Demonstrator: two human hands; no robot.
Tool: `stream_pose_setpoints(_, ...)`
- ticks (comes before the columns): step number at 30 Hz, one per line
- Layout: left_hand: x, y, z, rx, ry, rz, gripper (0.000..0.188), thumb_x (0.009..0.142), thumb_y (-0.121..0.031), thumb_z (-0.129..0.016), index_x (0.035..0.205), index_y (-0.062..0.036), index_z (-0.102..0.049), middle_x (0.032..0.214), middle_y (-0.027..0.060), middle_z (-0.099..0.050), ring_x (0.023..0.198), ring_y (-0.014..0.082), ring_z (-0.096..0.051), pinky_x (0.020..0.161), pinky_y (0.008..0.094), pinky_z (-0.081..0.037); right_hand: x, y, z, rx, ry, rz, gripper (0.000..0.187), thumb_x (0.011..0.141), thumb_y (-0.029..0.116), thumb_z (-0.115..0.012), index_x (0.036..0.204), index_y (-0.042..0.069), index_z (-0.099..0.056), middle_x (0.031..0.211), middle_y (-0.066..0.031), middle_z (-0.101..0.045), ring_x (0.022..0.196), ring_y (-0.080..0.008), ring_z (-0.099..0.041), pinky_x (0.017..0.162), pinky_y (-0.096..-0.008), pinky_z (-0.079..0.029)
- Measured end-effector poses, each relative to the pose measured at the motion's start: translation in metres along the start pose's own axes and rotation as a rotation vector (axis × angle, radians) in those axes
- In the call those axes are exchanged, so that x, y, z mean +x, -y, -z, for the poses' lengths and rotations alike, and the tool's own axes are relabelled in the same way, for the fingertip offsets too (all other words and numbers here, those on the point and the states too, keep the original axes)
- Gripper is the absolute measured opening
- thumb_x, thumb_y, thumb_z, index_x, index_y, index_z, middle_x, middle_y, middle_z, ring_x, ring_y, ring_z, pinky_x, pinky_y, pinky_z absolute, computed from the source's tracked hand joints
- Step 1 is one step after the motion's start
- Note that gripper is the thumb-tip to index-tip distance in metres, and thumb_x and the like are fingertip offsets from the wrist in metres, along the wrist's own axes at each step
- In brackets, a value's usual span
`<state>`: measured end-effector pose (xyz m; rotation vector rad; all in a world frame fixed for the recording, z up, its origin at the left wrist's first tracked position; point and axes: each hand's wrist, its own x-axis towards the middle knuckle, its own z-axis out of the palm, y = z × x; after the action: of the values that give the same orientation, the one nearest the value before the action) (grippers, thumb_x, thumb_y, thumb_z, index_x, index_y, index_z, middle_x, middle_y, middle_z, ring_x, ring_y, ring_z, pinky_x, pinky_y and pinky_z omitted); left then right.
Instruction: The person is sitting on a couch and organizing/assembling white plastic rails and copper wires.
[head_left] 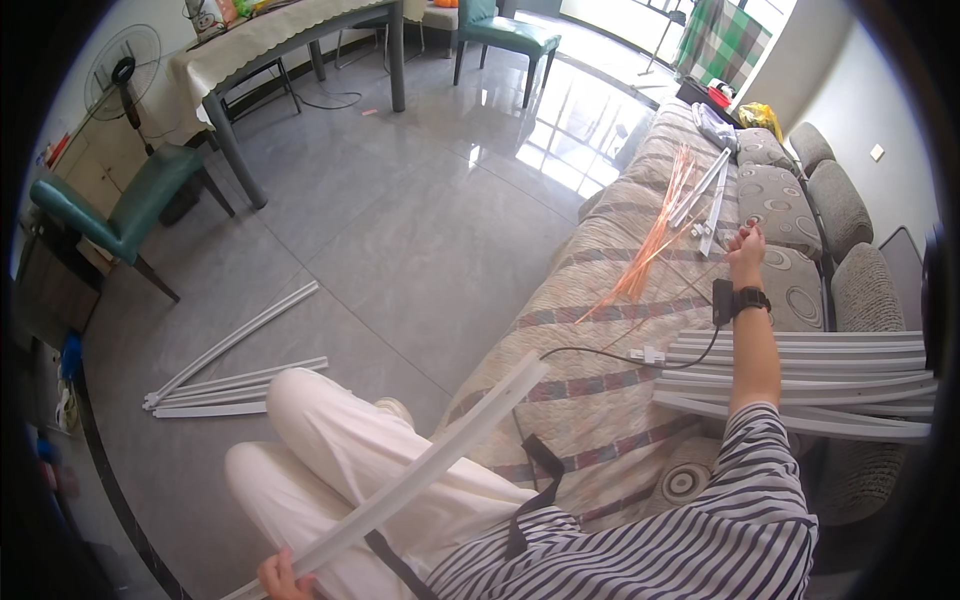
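A long white plastic-looking channel strip (pixel 430 455) slants across my lap, its far end raised over the sofa. My left hand (pixel 285 577) grips it low down, at the bottom edge of the picture. My right arm is stretched out over the sofa. The fingers of my right hand (pixel 746 243) are drawn together, and what they may hold is too small to make out. Beside that hand lie short white strips (pixel 714 210) and small white fittings (pixel 699 230). Thin copper-coloured rods (pixel 655 235) are spread in a loose bundle just left of them.
Several white strips (pixel 800 380) are stacked on the sofa cover (pixel 560 370) at my right. More strips (pixel 235 345) lie on the tiled floor at left. A black cable (pixel 600 352) runs to my right wrist. Green chairs (pixel 150 205) and a table (pixel 290 50) stand farther off.
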<state>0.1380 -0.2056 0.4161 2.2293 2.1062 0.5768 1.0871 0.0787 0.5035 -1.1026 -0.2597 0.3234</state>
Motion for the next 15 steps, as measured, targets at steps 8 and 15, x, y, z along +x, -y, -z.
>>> stream_pose_setpoints(8,0.008,-0.013,0.010,0.071,-0.056,-0.056,0.037,0.090,-0.031,-0.060,0.114,-0.0036,-0.064,0.104,0.0177,-0.060,0.091,0.0382,-0.056,0.080,0.0478,-0.045,0.021,-0.046,-0.019,-1.215,0.000,0.238,0.091,0.080,0.032,-0.072,0.150,0.016,-0.016,0.143,-0.0223,-0.031,0.127,-0.0373,-0.039,0.099,-0.0535,-0.037)
stream_pose_setpoints(15,-0.003,0.003,0.000,0.038,0.001,0.023,0.068,0.085,-0.059,-0.048,0.118,0.0005,-0.059,0.098,0.0152,-0.053,0.091,0.0349,-0.049,0.081,0.0451,-0.039,-0.045,-0.144,0.015,-1.466,0.829,-0.279,0.086,0.075,0.038,-0.075,0.146,0.012,-0.033,0.147,-0.0235,-0.033,0.135,-0.0351,-0.034,0.106,-0.0433,-0.034)
